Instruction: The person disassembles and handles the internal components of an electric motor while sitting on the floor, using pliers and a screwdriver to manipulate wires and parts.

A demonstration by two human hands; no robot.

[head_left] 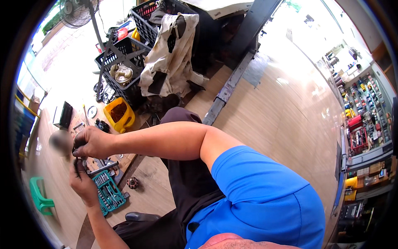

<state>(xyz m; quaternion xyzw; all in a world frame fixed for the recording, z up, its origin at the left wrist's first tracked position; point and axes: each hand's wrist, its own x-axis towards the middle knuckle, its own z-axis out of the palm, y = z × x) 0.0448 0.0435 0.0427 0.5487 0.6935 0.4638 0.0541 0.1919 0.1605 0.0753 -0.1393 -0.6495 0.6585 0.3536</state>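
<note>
My right hand (96, 142) reaches out to the left, its thumb and fingers pinched together over a small dark part. Just below it, my left hand (85, 187) has its fingertips raised and closed at the same spot. What they hold is mostly hidden by the fingers, so its kind cannot be made out. The fingers look blackened. Beneath the hands, a teal socket set case (109, 191) lies open with metal tools in it. A long metal bar (104, 167) lies by its upper edge. Beside the case, a small round toothed metal part (132, 182) sits on the floor.
A yellow cut-open jug (124, 121) with brown contents stands beyond my right hand. Black crates (139, 54) hold parts, with a stained cloth (168, 52) draped over. A green stool (40, 194) is at left. A metal lift arm (226, 92) crosses the floor. Shelves (367, 112) line the right.
</note>
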